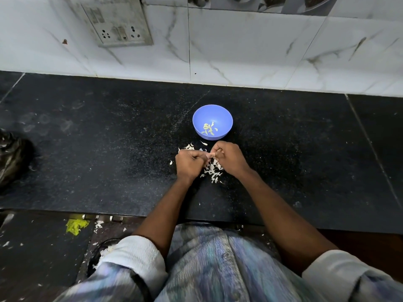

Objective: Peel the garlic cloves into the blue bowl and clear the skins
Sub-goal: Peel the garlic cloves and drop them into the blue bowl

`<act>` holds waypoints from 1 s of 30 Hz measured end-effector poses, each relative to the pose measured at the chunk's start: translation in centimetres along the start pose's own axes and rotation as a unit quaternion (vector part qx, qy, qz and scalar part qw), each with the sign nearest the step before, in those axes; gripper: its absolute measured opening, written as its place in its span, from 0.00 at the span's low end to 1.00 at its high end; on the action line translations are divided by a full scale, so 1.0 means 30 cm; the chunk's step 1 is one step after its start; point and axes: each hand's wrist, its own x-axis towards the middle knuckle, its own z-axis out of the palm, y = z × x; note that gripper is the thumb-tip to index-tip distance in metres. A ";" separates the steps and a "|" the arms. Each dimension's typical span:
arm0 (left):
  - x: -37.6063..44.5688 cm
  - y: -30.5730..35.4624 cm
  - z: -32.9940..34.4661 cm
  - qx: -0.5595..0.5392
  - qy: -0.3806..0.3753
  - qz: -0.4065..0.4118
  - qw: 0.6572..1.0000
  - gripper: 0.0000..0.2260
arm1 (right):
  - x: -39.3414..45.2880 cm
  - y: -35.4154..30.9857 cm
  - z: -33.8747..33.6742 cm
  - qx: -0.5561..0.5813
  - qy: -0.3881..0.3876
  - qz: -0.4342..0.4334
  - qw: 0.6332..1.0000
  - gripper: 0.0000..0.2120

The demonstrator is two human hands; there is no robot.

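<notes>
1. The surface is dark, speckled stone, smooth and flat; it carries everything.
2. The blue bowl, round smooth plastic, sits just beyond the hands and holds a few pale peeled cloves: peeling appears partly done.
3. The left hand and right hand meet, fingers curled, both pinching a small garlic clove between them.
4. Thin, papery white skins lie scattered beneath the hands, so clearing is judged still to do.

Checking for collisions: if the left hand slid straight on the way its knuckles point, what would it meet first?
Probably the right hand: the left hand points right, both pinching one small garlic clove.
</notes>
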 end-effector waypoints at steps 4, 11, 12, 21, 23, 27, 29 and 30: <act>-0.012 -0.015 -0.003 0.041 0.039 0.073 0.996 0.03 | 0.007 -0.020 0.004 0.079 -0.022 0.062 0.995 0.07; 0.013 -0.036 -0.040 0.264 0.044 0.332 0.905 0.13 | 0.008 -0.033 -0.005 0.367 -0.114 0.295 0.875 0.07; 0.014 -0.038 -0.036 0.248 0.046 0.318 0.914 0.11 | 0.008 -0.027 -0.004 0.378 -0.114 0.294 0.870 0.07; 0.017 0.047 0.014 -0.252 -0.022 -0.201 0.946 0.07 | 0.012 0.006 0.022 0.167 0.020 -0.008 0.986 0.06; 0.012 0.040 0.007 -0.246 -0.016 -0.181 0.952 0.06 | 0.016 0.003 0.027 0.202 0.004 0.033 0.979 0.05; 0.003 0.002 -0.020 0.048 0.027 0.084 0.995 0.04 | 0.012 -0.009 0.038 0.271 -0.042 0.137 0.952 0.06; -0.005 0.003 -0.023 0.153 0.044 0.162 0.974 0.06 | 0.011 -0.016 0.035 0.295 -0.056 0.171 0.939 0.06; -0.007 -0.001 -0.021 0.196 0.048 0.190 0.961 0.08 | 0.010 -0.021 0.035 0.299 -0.059 0.181 0.935 0.07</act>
